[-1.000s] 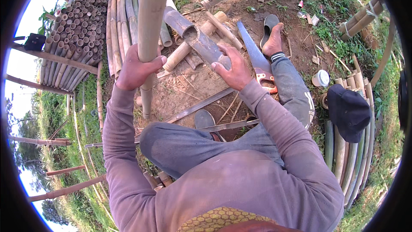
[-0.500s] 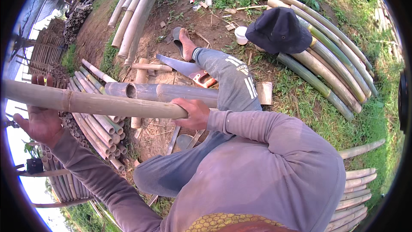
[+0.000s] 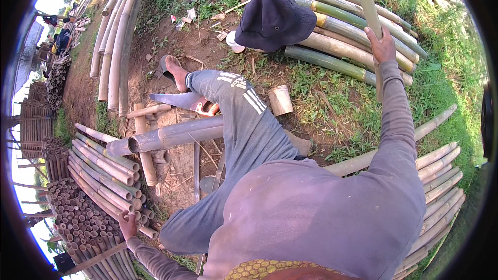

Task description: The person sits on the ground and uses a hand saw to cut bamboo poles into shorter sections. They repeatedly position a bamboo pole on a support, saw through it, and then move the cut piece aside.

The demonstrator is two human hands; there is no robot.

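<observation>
My right hand (image 3: 383,47), raised at the right, is closed around a pale bamboo pole (image 3: 367,0). The pole stands steeply in the view, its upper end beyond the edge and its lower end beside my forearm. At the lower left, my left hand (image 3: 128,225) is beside the front ends of a stack of cut bamboo poles (image 3: 106,168), with its fingers apart and nothing held. I cannot tell whether it touches them. A thick dark bamboo length (image 3: 189,130) runs up to my leg, across a short bamboo piece (image 3: 145,150). A handsaw (image 3: 179,100) lies by my shin.
A dark hat (image 3: 275,15) rests by green and tan bamboo poles (image 3: 342,52), with a white tub (image 3: 235,42) beside it. A cut bamboo section (image 3: 280,99) stands near my knee. More poles lie at upper left (image 3: 122,36) and lower right (image 3: 441,197). Bundled bamboo (image 3: 78,212) fills the far left.
The bamboo pole has swung from lying across the left to standing steeply at the right in my right hand. My left hand has come away from beneath it, down to the pole stack.
</observation>
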